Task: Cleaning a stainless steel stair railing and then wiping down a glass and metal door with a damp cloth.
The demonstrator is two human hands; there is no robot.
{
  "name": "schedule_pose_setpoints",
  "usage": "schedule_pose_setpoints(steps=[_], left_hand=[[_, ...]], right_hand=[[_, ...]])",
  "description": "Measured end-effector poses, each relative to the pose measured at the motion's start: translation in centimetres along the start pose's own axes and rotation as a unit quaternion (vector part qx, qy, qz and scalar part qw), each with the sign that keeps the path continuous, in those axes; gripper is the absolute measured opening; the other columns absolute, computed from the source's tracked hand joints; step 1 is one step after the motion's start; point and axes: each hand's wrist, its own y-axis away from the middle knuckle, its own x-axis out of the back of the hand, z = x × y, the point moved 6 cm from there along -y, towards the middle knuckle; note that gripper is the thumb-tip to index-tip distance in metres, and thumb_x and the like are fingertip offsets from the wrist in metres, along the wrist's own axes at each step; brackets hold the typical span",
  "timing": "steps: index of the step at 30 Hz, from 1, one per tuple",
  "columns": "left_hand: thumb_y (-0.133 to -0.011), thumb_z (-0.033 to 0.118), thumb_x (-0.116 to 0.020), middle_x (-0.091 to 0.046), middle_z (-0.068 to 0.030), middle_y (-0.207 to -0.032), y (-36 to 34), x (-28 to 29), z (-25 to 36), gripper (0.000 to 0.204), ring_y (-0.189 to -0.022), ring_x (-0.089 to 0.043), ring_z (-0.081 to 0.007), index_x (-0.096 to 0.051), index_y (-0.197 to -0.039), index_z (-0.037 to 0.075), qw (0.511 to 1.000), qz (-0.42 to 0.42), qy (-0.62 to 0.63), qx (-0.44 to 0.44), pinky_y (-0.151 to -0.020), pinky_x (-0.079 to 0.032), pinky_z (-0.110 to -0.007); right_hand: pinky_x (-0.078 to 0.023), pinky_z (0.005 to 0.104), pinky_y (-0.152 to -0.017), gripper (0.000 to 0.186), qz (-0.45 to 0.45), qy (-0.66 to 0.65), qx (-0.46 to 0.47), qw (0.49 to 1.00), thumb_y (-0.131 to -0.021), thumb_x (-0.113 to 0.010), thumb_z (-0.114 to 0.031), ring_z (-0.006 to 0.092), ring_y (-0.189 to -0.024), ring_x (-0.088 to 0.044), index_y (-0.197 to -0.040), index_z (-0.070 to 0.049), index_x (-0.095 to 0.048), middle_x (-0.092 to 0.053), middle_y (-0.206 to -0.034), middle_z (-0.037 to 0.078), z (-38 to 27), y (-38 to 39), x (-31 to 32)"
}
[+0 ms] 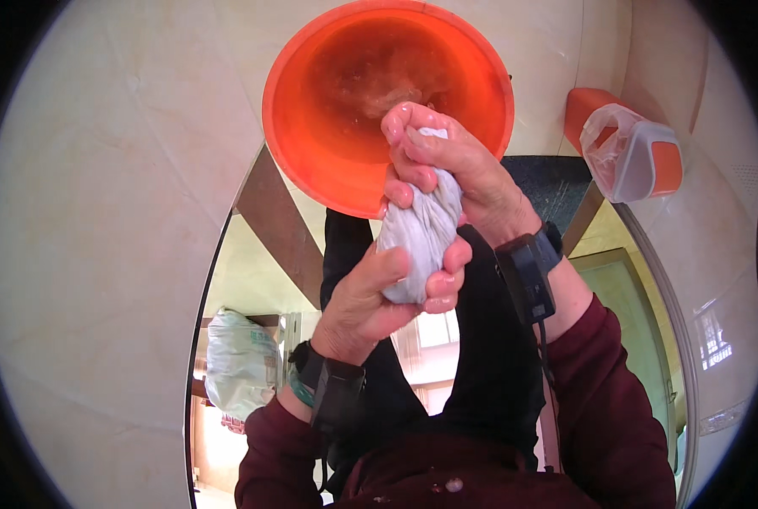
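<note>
My left hand (370,301) grips the lower end of a bunched, twisted white cloth (421,237), fingers wrapped round it. My right hand (464,170) is higher, closed round the cloth's upper end, with wet-looking fingers. The cloth is held in front of a large orange plastic basin (298,102) that contains murky water, its surface rippled near the middle. Both wrists carry dark strapped devices. The cloth's upper end overlaps the basin's near side in the picture.
An orange-and-white bin (661,165) with a plastic liner is to the right of the basin. A pale stuffed sack (239,360) shows at lower left. Pale marble-like surfaces (107,237) flank me, and my dark-trousered legs are below my hands.
</note>
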Motion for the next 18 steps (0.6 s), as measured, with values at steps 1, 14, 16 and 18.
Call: schedule_pose_setpoints(steps=[1,14,16,18], left_hand=[[-0.073,0.017,-0.066,-0.048,-0.0050,-0.082,-0.2,0.0,0.5,0.049,-0.064,-0.046,-0.0100,-0.040,-0.111,0.003,0.998,0.055,-0.041,0.013,-0.052,-0.036,-0.022],[-0.068,0.004,-0.057,-0.046,0.0002,-0.066,-3.3,7.6,4.2,0.018,-0.057,-0.047,-0.0090,-0.048,-0.084,0.005,0.773,0.312,-0.549,-0.056,-0.048,-0.035,-0.024],[-0.068,0.006,-0.057,-0.051,-0.0047,-0.070,-4.1,8.3,5.1,0.021,-0.064,-0.052,-0.0150,-0.049,-0.087,0.000,0.747,0.299,-0.590,-0.067,-0.056,-0.040,-0.028],[-0.067,0.007,-0.057,-0.055,-0.0095,-0.074,-4.7,9.1,5.6,0.026,-0.070,-0.056,-0.0209,-0.050,-0.089,-0.004,0.717,0.287,-0.631,-0.077,-0.064,-0.045,-0.033]], right_hand=[[-0.048,0.0286,-0.058,0.019,0.000,-0.002,0.000,1.000,-0.082,-0.061,-0.023,0.0160,-0.059,-0.057,-0.086,-0.008,-0.049,-0.047,-0.057,0.001,0.0,-0.3,0.1],[-0.041,0.0293,-0.043,0.020,0.211,0.161,-0.042,0.963,-0.086,-0.057,-0.020,0.0130,-0.041,-0.044,-0.077,-0.006,-0.046,-0.043,-0.049,0.002,1.8,-2.6,5.3],[-0.041,0.0295,-0.041,0.019,0.246,0.191,-0.034,0.950,-0.086,-0.057,-0.019,0.0133,-0.040,-0.044,-0.076,-0.006,-0.046,-0.044,-0.049,0.003,2.1,-2.9,6.2],[-0.040,0.0303,-0.039,0.017,0.266,0.203,0.027,0.942,-0.084,-0.056,-0.015,0.0139,-0.038,-0.043,-0.075,-0.005,-0.046,-0.044,-0.049,0.004,1.9,-3.4,6.8]])
